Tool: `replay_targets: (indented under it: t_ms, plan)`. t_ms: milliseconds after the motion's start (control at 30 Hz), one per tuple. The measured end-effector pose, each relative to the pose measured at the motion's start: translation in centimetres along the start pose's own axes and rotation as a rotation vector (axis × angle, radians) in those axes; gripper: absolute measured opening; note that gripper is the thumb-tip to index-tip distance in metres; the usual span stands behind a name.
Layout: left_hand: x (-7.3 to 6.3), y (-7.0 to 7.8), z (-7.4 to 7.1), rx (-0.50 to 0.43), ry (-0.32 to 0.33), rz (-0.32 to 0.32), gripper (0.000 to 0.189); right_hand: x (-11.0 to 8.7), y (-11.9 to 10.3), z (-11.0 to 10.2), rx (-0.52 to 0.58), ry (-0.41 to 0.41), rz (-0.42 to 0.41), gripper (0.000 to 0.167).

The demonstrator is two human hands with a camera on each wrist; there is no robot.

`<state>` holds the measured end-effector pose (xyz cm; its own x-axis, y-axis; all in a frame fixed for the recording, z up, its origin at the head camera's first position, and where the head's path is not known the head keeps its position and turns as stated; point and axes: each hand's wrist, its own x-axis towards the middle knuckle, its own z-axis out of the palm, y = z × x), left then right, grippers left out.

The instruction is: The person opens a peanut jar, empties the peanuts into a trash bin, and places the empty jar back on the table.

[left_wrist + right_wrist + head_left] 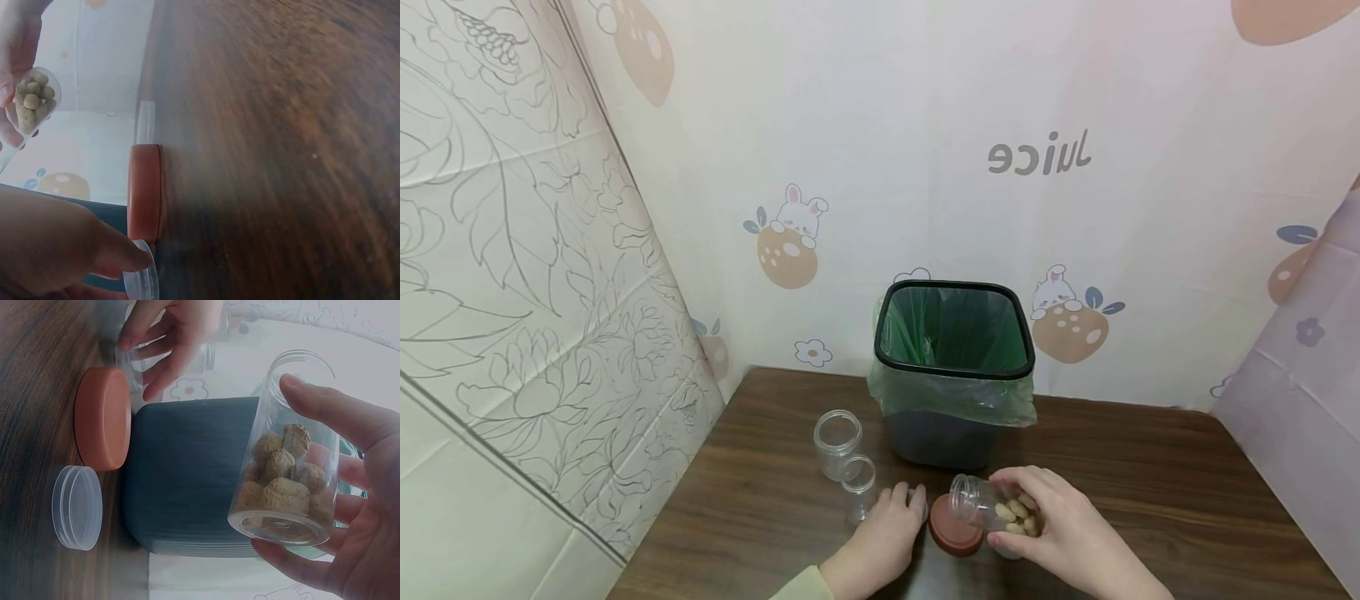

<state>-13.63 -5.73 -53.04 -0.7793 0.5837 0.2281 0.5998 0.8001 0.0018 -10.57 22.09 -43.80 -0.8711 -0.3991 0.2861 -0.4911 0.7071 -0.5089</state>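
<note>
My right hand (1060, 529) grips a clear jar of peanuts (281, 487) by its sides. In the head view the jar is tilted on its side above the table, its open mouth pointing left and the peanuts toward its base. My left hand (883, 529) is low over the tabletop, its thumb and fingers about a small clear lid (142, 275). Between the hands lies a reddish-brown lid (955, 533). A second clear lid (78, 509) lies beyond it in the right wrist view.
A dark bin (936, 437) with a green liner bag (955, 400) stands behind the hands against the printed wall cloth. Left of it, a wide clear jar (835, 454) and a narrower clear jar (857, 496) stand uncapped on the wooden table (760, 483).
</note>
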Motion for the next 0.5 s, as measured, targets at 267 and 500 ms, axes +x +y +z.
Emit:
replay_targets:
  t_ms: [267,500]
  plan:
    - [0.0,-0.1,0.9,0.11,0.1,0.03,0.049,0.0,0.0,0.0,0.007,-0.004,0.005,0.057]
    - [-0.2,-0.5,1.5,0.05,0.107,0.021,0.053,-0.1,0.0,0.0,0.001,0.002,0.006,0.057]
